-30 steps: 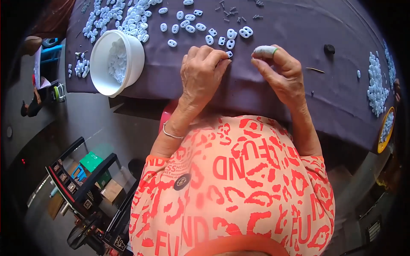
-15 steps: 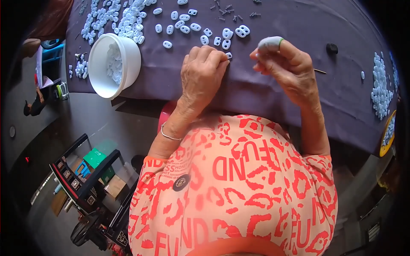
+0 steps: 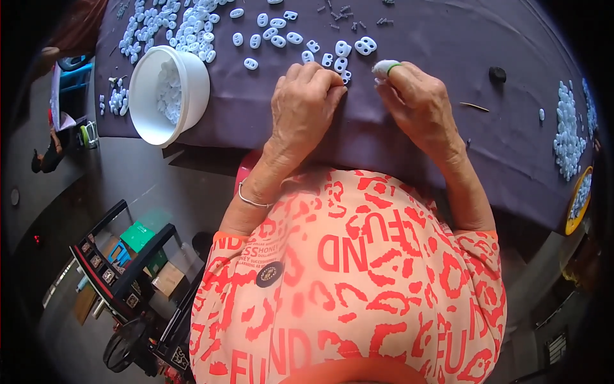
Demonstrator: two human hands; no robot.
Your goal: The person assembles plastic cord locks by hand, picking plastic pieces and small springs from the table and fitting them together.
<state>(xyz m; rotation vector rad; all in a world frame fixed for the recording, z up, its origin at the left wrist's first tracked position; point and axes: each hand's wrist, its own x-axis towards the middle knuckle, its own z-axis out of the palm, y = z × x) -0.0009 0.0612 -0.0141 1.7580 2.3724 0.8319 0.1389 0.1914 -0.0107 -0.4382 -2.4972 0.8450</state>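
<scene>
My left hand is closed at the table's near side, thumb and finger pinching a small white two-holed plastic piece, like a cord stopper; the fingers partly hide it. To its right hovers my right hand, its fingers curled toward the thumb. A white wrap with a green band covers one of its fingertips. Anything small between those fingers is hidden. Just beyond both hands lie more white two-holed pieces, some in touching pairs.
A white tub with pale pieces stands left, before a large heap of two-holed pieces. Tiny dark springs lie far off. Rightward are a thin stick, a black lump, small white parts and a yellow-rimmed dish.
My right hand has moved slightly left and turned knuckles-up, nearer the left hand. More of the thin stick shows. My left hand stays nearly in place, still pinching the piece.
</scene>
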